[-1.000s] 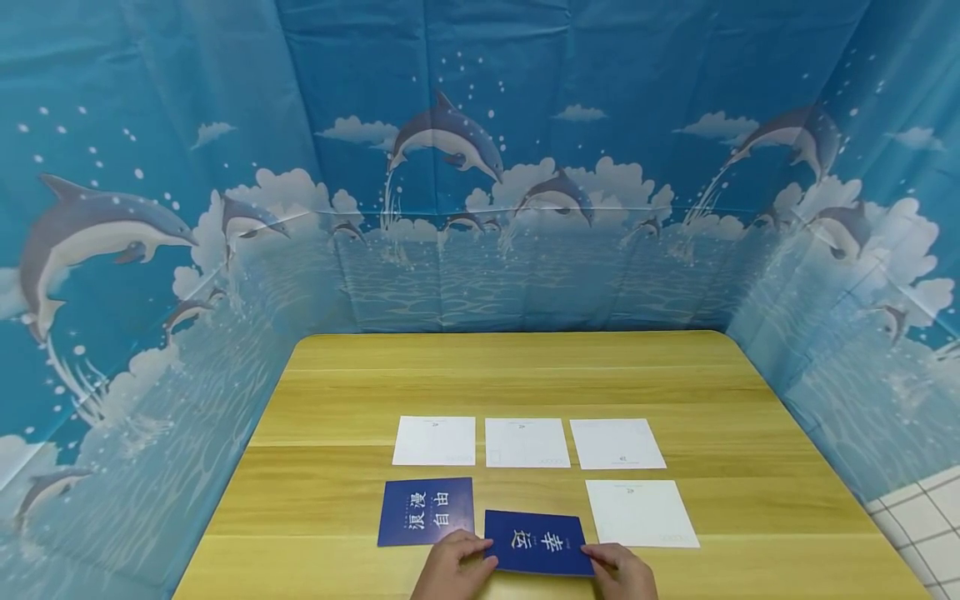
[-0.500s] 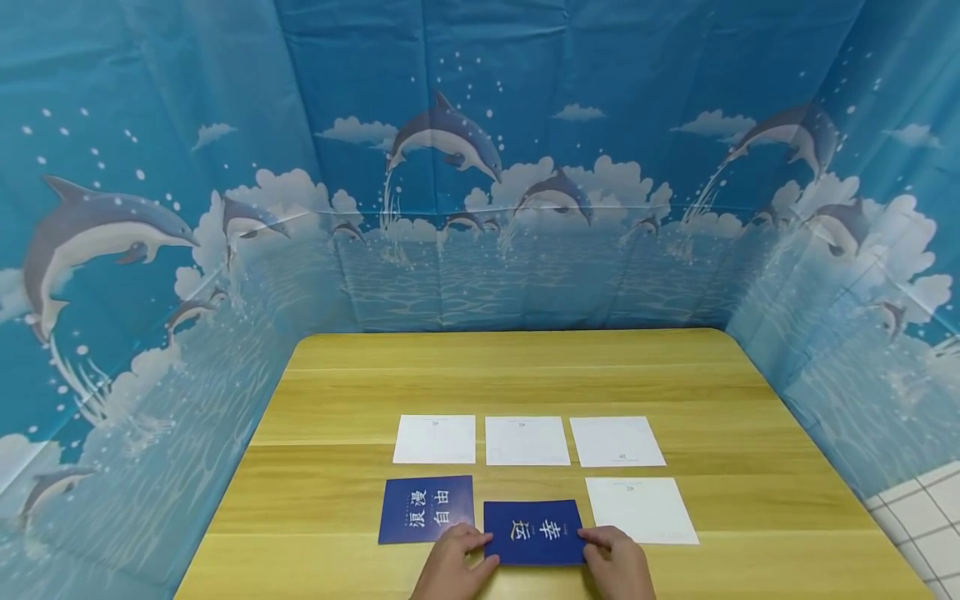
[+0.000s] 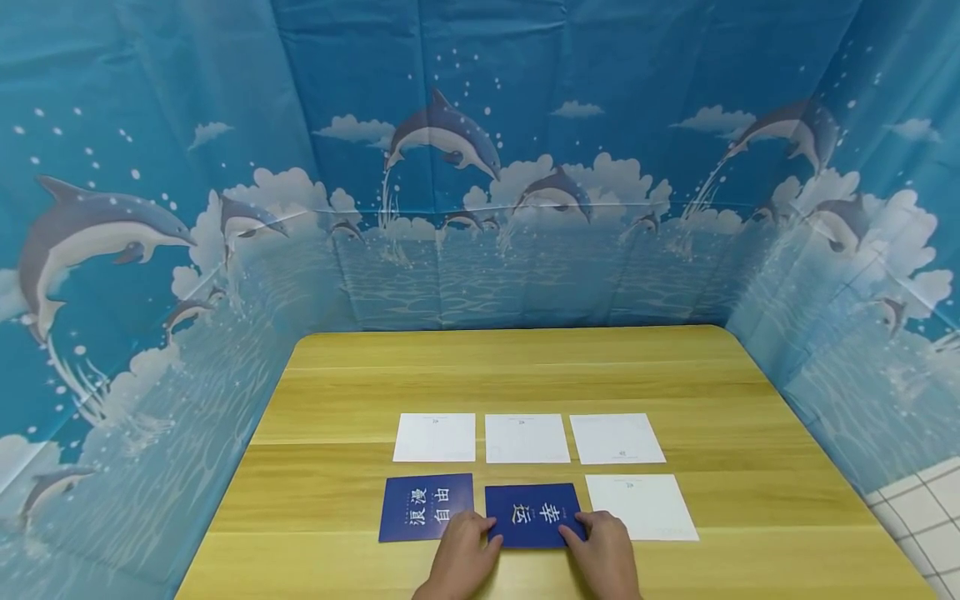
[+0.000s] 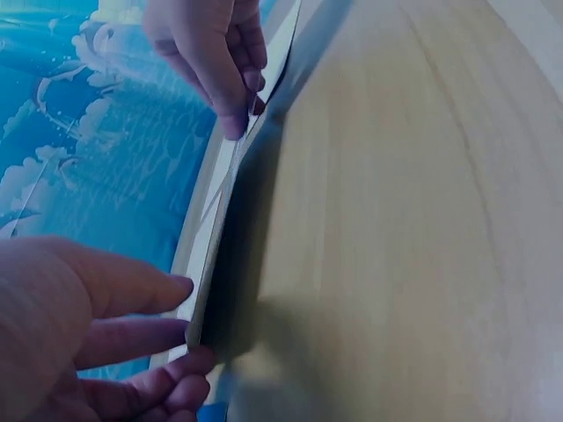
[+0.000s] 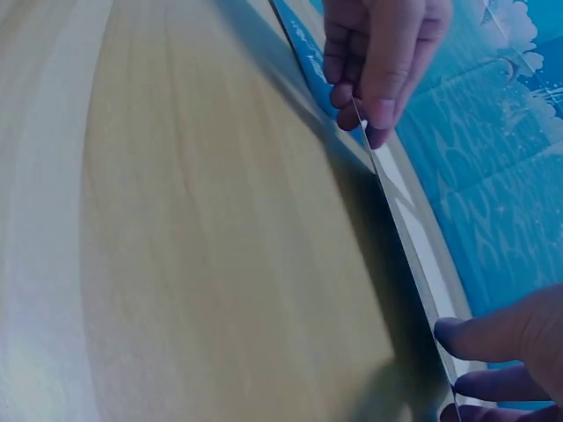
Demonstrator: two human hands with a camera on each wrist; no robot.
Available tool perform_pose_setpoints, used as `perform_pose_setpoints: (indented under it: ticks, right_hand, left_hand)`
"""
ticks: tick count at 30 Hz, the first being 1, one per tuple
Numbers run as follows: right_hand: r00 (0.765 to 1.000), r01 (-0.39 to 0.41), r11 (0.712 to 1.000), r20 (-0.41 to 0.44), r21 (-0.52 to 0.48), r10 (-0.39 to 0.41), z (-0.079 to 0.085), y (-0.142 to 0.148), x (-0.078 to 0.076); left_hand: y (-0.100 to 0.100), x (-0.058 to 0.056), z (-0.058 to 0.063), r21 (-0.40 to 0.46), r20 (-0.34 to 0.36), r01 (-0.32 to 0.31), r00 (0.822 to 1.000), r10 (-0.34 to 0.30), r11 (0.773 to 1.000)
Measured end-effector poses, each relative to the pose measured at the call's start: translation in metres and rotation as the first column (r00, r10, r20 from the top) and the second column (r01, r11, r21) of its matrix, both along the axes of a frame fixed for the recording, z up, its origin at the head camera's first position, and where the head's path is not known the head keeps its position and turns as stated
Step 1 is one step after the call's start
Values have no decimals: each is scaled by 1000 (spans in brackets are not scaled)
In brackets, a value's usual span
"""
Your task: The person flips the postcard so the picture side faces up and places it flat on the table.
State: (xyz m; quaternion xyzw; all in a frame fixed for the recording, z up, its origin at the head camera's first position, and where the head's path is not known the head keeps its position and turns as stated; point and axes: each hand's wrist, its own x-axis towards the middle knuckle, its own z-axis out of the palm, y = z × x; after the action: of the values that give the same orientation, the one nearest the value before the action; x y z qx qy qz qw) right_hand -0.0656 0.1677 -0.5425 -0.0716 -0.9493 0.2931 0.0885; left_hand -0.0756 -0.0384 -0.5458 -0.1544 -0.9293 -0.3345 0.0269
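Observation:
A dark blue card (image 3: 525,508) with large white and gold characters lies between my two hands in the head view. My left hand (image 3: 461,552) pinches its left edge, and my right hand (image 3: 602,550) grips the right edge. Both wrist views catch the card edge-on as a thin line, with a dark shadow on the table beneath. Thumb and fingers of the left hand (image 4: 79,325) show at that edge in the left wrist view. Close to the left hand is a second blue card (image 3: 408,510) with white characters. A white card (image 3: 641,504) lies just beyond the right hand.
Behind the blue cards, three white cards, at left (image 3: 435,437), middle (image 3: 527,439) and right (image 3: 617,439), form a row on the wooden table (image 3: 765,467). A blue dolphin-print curtain (image 3: 480,275) surrounds the table's back and sides. White tiles (image 3: 926,517) show at far right.
Both hands have carried the blue card forward, away from the table's near side, to between the other blue card and the near white card. The right fingers now reach further over its face.

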Motion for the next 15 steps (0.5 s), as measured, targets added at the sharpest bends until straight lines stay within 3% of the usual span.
perform_pose_setpoints:
  ticks: [15]
  right_hand:
    - [985,21,995,-173,101,-3,-8,-5,-6]
  left_hand:
    - [14,-5,0,-135,-124,-37,992,20,990]
